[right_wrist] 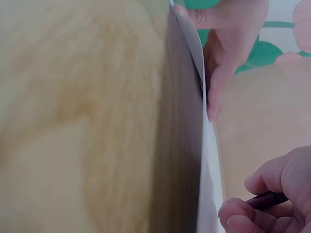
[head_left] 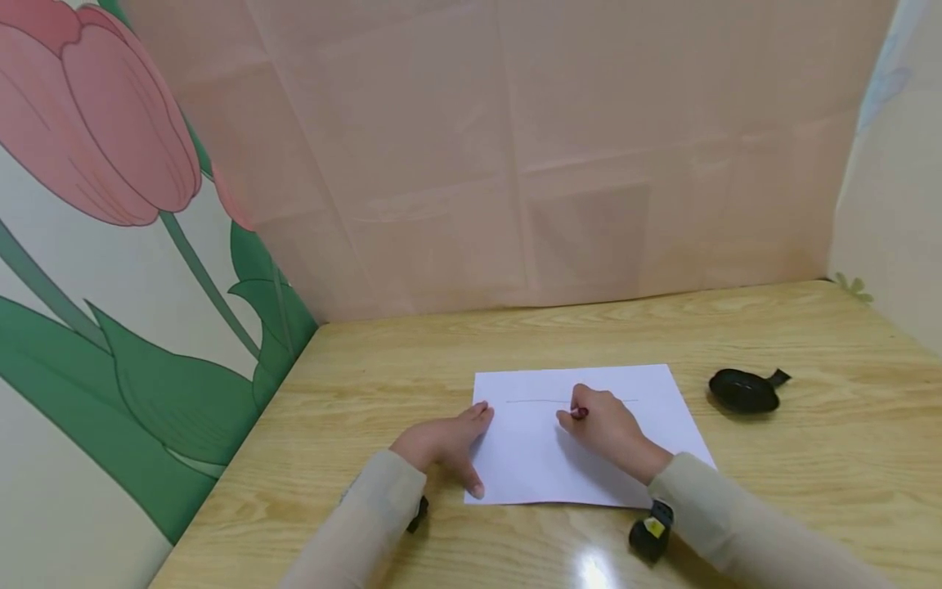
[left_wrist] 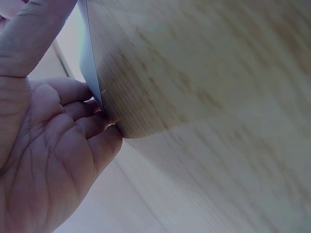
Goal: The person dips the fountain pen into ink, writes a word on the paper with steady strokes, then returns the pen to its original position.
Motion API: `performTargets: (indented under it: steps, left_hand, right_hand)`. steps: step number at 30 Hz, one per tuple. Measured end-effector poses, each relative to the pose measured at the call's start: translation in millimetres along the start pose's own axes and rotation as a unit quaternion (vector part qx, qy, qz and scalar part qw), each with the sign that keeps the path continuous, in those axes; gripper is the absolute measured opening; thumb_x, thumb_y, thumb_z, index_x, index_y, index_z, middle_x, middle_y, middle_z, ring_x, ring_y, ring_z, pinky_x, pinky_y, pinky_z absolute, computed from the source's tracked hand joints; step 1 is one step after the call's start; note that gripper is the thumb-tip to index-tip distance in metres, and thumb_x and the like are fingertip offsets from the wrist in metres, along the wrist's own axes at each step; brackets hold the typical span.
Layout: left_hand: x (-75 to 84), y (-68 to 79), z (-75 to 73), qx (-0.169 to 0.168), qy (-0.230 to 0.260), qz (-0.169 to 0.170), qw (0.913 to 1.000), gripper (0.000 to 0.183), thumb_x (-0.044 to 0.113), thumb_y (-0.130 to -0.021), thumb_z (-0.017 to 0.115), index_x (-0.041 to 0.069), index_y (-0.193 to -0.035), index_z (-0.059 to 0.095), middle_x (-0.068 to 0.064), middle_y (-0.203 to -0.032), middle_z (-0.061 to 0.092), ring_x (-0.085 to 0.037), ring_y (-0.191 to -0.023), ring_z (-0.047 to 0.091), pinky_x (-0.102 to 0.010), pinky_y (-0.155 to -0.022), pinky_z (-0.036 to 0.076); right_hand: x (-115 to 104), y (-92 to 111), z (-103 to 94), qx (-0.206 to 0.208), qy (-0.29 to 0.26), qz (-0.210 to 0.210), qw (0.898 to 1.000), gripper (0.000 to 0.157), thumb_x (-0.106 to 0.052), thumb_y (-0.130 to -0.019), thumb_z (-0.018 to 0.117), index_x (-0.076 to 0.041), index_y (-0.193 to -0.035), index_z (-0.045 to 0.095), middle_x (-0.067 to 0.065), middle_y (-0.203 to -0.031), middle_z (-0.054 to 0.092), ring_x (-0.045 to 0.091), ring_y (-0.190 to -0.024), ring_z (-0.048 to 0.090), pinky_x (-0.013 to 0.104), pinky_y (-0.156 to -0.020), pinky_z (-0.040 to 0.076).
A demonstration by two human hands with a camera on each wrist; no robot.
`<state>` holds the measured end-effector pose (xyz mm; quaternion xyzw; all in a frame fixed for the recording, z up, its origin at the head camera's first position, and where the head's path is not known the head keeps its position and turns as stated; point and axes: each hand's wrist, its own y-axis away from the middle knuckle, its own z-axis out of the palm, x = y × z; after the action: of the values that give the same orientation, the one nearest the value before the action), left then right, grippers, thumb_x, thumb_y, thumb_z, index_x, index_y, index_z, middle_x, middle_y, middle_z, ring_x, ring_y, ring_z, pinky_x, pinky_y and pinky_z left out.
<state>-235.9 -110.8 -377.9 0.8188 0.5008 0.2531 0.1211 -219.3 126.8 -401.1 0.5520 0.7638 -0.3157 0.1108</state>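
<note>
A white sheet of paper (head_left: 522,458) lies on the wooden table. One thin dark line (head_left: 533,401) runs across its upper part, partly hidden behind my right hand (head_left: 609,427). That hand pinches a dark maroon pen (right_wrist: 266,200) between thumb and fingers, low over the paper at the line. At the sheet's left edge rests my left hand (head_left: 447,438), thumb spread toward the near corner and the fingers extended onto the margin. In the left wrist view its fingertips (left_wrist: 109,141) touch the paper's edge.
To the right of the paper a glossy black object with a short stub (head_left: 745,391) sits on the table (head_left: 383,368). A pinkish covering (head_left: 441,164) hangs behind the table, and a wall with painted tulips (head_left: 132,123) stands at left. Both wrists wear dark straps.
</note>
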Motion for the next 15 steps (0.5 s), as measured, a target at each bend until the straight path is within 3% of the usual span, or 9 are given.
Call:
performTargets:
  steps: [15]
  left_hand:
    - [-0.1, -4.8, 0.6, -0.003, 0.002, -0.005, 1.0, 0.113, 0.032, -0.064, 0.083, 0.014, -0.15, 0.012, -0.001, -0.157, 0.004, -0.014, -0.143, 0.004, -0.034, -0.115, 0.015]
  right_hand:
    - [-1.5, 5.3, 5.3, -0.017, -0.004, -0.019, 1.0, 0.025, -0.007, -0.08, 0.067, -0.009, -0.069, 0.044, -0.001, -0.057, 0.047, 0.012, -0.051, 0.04, 0.024, -0.048, 0.034]
